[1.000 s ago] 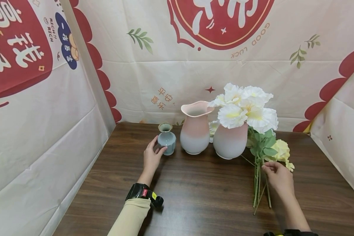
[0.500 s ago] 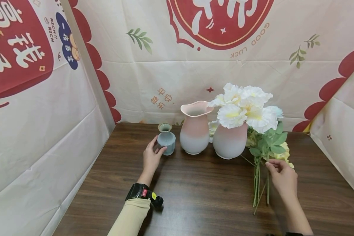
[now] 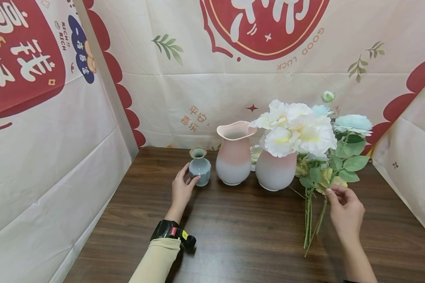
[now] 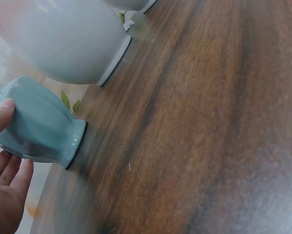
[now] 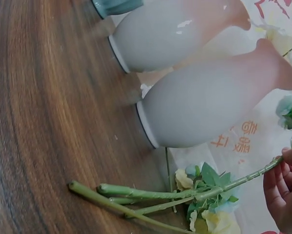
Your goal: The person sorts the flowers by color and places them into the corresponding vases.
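In the head view, my left hand (image 3: 182,192) holds a small blue-green vase (image 3: 200,171) upright on the table, thumb on one side and fingers on the other. On the right, my right hand (image 3: 348,212) pinches the green stem of an artificial flower spray with pale blue blooms (image 3: 354,124), raised and leaning right. The right wrist view shows the pinched stem (image 5: 251,176) between thumb and fingers. Beside it, more flower stems (image 3: 308,216) lie on the tabletop. Large white flowers (image 3: 281,139) stand in the right-hand pink-and-white vase (image 3: 276,173), partly hiding its mouth.
Another pink-and-white vase (image 3: 233,165) with a wavy rim stands between the small vase and the flower-filled one. All rest on a dark wooden table (image 3: 233,236). Printed cloth (image 3: 212,90) hangs along the back and both sides.
My right hand has moved right and slightly up, lifting the pale blue flower spray out from behind the white blooms. The left hand and small vase have stayed still.
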Available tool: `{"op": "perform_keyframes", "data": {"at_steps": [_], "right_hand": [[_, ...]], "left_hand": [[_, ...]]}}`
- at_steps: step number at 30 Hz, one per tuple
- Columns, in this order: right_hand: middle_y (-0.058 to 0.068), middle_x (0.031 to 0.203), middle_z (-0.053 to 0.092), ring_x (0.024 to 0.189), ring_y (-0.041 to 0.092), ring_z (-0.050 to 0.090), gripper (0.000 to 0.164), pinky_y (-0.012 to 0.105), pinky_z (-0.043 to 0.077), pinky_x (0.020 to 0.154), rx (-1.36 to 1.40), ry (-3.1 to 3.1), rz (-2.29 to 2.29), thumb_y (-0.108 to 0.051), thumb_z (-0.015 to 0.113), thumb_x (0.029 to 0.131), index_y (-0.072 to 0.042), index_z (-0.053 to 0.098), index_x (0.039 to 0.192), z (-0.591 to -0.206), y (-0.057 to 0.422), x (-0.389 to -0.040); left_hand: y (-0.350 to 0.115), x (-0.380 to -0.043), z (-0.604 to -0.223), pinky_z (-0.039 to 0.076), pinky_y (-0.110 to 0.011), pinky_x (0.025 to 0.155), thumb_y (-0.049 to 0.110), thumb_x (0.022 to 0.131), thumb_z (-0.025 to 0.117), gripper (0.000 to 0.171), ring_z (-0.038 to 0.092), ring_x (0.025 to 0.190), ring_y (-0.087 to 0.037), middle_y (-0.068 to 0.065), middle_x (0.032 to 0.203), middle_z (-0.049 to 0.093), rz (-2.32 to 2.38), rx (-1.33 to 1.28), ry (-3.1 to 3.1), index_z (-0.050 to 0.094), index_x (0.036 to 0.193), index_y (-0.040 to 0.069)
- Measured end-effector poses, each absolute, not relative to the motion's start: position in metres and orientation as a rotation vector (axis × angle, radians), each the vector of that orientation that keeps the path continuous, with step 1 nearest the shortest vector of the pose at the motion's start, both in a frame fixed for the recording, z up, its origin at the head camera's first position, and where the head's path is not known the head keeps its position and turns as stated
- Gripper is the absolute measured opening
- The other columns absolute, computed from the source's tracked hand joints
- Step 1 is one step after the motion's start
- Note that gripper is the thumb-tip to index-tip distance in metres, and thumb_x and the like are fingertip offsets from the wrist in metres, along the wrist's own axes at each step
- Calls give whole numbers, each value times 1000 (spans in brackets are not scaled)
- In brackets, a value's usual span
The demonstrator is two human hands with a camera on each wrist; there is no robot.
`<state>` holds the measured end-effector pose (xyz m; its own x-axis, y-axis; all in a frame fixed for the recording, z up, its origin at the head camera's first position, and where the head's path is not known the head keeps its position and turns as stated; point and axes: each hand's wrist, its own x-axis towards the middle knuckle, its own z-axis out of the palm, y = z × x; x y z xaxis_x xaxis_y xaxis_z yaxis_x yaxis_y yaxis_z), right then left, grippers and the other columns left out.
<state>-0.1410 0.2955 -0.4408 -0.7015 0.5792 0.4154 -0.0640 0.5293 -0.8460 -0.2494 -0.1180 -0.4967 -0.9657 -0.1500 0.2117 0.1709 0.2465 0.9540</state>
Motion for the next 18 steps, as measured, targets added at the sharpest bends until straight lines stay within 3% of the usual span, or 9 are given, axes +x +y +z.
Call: {"op": "perform_keyframes", "data": {"at_steps": [2, 4, 10, 18], "right_hand": [[-37, 75, 56, 65, -19, 54, 5, -2, 44, 58, -401, -2015, 1223, -6, 68, 93, -9, 69, 96, -440, 294, -141], [-34, 76, 58, 68, -17, 56, 12, -3, 45, 61, -383, -1958, 1261, -4, 68, 92, -16, 69, 93, -438, 293, -141], [-26, 80, 62, 74, -12, 60, 16, -1, 51, 69, -324, -1818, 1343, 2, 67, 91, -14, 70, 94, -432, 289, -141], [-13, 82, 65, 74, -3, 61, 21, 2, 53, 67, -222, -1660, 1461, 7, 65, 90, -13, 71, 93, -422, 282, -139]], "left_hand": [[-118, -249, -496, 50, -44, 110, 15, 89, 75, 66, 47, 140, -34, -17, 149, 49, -1780, -17, -2264, 47, 148, 10], [-118, -249, -496, 50, -44, 110, 15, 89, 75, 66, 47, 140, -33, -17, 149, 49, -1779, -13, -2267, 47, 149, 10], [-117, -248, -495, 50, -43, 110, 15, 89, 75, 66, 47, 139, -33, -16, 149, 50, -1771, -10, -2273, 47, 149, 9], [-117, -249, -497, 51, -44, 109, 14, 89, 76, 67, 48, 139, -34, -17, 148, 50, -1759, -12, -2267, 47, 148, 8]]}}
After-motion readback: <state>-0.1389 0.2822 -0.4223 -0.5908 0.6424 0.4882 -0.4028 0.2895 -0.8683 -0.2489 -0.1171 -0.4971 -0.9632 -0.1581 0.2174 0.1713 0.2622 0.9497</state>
